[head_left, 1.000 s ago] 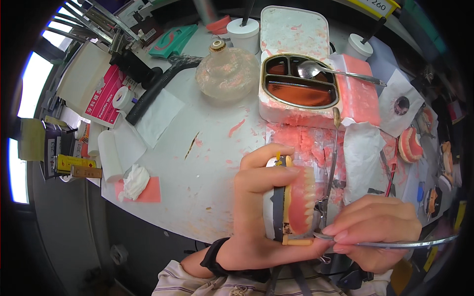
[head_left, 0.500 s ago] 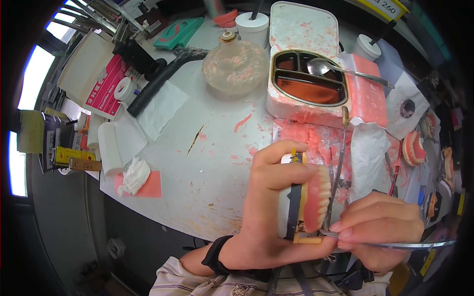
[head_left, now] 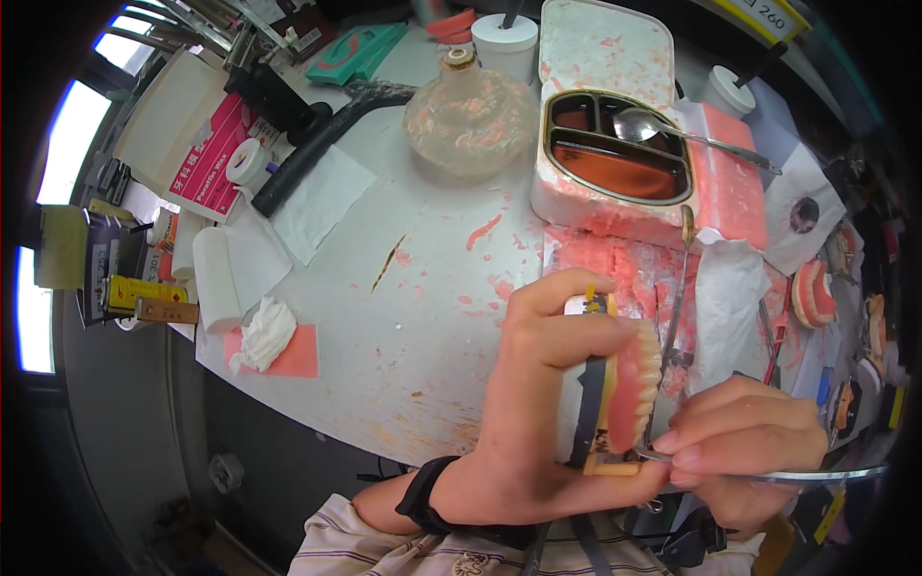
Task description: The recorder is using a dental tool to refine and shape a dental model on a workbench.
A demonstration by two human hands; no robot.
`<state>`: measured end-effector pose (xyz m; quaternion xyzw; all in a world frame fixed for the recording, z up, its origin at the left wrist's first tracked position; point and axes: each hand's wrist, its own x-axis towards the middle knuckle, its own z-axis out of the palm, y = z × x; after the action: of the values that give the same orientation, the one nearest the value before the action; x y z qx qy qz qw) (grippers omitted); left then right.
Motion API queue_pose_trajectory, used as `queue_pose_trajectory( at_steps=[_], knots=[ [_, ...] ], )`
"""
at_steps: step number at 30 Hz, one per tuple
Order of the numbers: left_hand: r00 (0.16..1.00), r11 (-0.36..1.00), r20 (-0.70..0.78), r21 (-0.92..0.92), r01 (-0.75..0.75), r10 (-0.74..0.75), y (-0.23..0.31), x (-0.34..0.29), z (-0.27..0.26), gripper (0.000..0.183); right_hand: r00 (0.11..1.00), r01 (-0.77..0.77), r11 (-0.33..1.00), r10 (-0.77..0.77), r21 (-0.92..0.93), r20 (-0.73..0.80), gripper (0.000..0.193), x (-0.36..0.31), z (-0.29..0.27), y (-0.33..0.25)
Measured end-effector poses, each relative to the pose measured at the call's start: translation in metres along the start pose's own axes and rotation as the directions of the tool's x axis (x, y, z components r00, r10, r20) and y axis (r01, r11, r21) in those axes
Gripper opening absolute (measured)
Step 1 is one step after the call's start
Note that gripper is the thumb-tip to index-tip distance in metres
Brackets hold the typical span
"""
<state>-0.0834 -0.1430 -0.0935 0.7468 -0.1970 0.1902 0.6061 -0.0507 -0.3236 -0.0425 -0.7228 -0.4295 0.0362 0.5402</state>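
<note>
Near the table's front edge, my left hand (head_left: 519, 384) is closed around a dental model (head_left: 573, 413). It has a pale base, a dark band and a row of cream teeth (head_left: 648, 370) set in pink wax (head_left: 626, 394), teeth facing right. My right hand (head_left: 744, 446) pinches a slim metal carving tool (head_left: 797, 475). Its tip lies by the lower end of the tooth row, touching or very close. A second thin tool with a brown end (head_left: 687, 226) runs down beside the teeth; its lower part is hidden.
Beyond my hands sits a wax pot (head_left: 615, 211) with dark red wax in compartments and a spoon (head_left: 711, 142) across it. A glass burner (head_left: 471, 130), a black torch-like handle (head_left: 298, 158), crumpled tissue (head_left: 269, 334) and a pink denture model (head_left: 813, 293) stand around. Pink scraps litter the table (head_left: 384, 317).
The whole view has shifted slightly, so most things appear farther right. My left hand and the model stay together; the carving tool's tip remains by the lower teeth. Both grips are unchanged.
</note>
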Motion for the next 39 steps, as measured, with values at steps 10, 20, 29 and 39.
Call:
queue_pose_trajectory(
  at_steps=[10, 20, 29, 39],
  knots=[
    [1.0, 1.0, -0.016, 0.01, -0.004, 0.004, -0.005, -0.004, -0.003, 0.075, 0.996, 0.009, 0.999, -0.013, -0.045, -0.086, 0.014, -0.001, 0.012, 0.0],
    [0.989, 0.996, -0.122, -0.007, 0.089, -0.089, 0.008, -0.003, 0.006, 0.072, 0.981, -0.003, 0.944, -0.061, -0.329, -0.182, 0.015, -0.005, 0.021, -0.008],
    [0.996, 1.0, -0.092, 0.017, 0.005, -0.004, 0.006, 0.001, 0.004, 0.071, 0.904, -0.101, 0.943, 0.22, 0.316, -0.368, 0.015, -0.01, 0.022, -0.012],
    [0.988, 0.999, -0.157, -0.042, -0.019, 0.012, 0.005, 0.0, 0.011, 0.063, 0.986, -0.081, 0.988, 0.06, -0.134, -0.156, 0.011, -0.001, 0.009, -0.017]
  ],
)
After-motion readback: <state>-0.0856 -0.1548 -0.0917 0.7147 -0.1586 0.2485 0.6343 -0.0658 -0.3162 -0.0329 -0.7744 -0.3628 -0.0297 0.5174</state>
